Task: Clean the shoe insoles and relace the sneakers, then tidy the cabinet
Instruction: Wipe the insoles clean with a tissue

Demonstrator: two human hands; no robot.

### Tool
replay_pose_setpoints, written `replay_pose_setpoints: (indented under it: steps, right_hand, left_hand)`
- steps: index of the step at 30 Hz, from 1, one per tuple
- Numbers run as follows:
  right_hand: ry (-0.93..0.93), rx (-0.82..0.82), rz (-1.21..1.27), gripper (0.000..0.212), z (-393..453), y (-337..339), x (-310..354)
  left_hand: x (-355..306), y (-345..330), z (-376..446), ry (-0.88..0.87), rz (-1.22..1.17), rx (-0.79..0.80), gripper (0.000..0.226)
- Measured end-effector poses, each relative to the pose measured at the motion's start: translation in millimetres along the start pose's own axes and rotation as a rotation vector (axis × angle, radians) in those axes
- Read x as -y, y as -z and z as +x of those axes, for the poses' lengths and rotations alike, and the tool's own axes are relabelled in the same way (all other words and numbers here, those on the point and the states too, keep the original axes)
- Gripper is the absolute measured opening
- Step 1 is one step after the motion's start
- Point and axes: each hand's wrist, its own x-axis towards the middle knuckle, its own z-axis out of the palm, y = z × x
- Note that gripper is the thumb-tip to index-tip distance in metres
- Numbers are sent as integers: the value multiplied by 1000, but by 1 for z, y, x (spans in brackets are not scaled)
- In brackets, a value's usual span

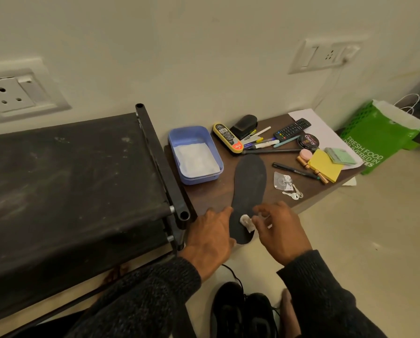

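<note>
Insole [249,184], dark, flat on the brown table [211,191], heel end jutting past the near table edge between the two hands.

Risk: heel end unsupported; a hard wipe there could tip or slide the insole off toward the black sneakers [243,313] on the floor below. Judged cause: pressure from the right hand with too light a hold from the left.

Risk: keys [293,194] and black pen [295,170], just beyond the right hand, could be swept off by a wide stroke.

Left hand [210,236]: palm down, fingers straight, fingertips touching the insole's left edge, gripping nothing.

Right hand [277,230]: fingers curled, pinching a small white wad [246,222] against the heel of the insole.

Blue tub [195,154], white contents, well beyond the left hand.
</note>
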Motion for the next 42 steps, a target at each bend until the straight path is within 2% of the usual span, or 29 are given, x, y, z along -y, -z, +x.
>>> replay_pose_setpoints:
  steps: [6,9,14,22,27,29,31,34,36,42]
  right_hand:
    - [93,34,-60,15,2,-20,0]
    - [75,60,-103,18,11,-28,-7]
    - [-40,-31,-101,22,26,-26,-16]
    - [140,22,-61,19,-29,-40,3]
    - [-1,-146,10,10,15,-34,-14]
    - [-26,-159,-7,11,13,-34,-8]
    - [54,-130,-40,13,-5,-39,-1]
    - [217,0,-40,21,-32,-41,3]
    - [258,31,-32,17,-27,-37,-3]
    - [60,-20,-107,18,55,-27,-18]
  left_hand:
    - [-6,6,-2,12,6,11,75]
    - [-9,10,-2,27,12,11,77]
    - [-11,18,-7,40,-10,31,78]
    - [-14,28,-2,74,-38,62,74]
    - [-18,27,2,109,-38,84,78]
    - [-15,26,1,108,-71,81,81]
    - [-12,25,-1,99,-106,63,81]
    - [-9,24,1,69,-107,28,79]
    - [-9,23,2,60,-96,31,78]
    - [-7,20,2,65,-115,36,87]
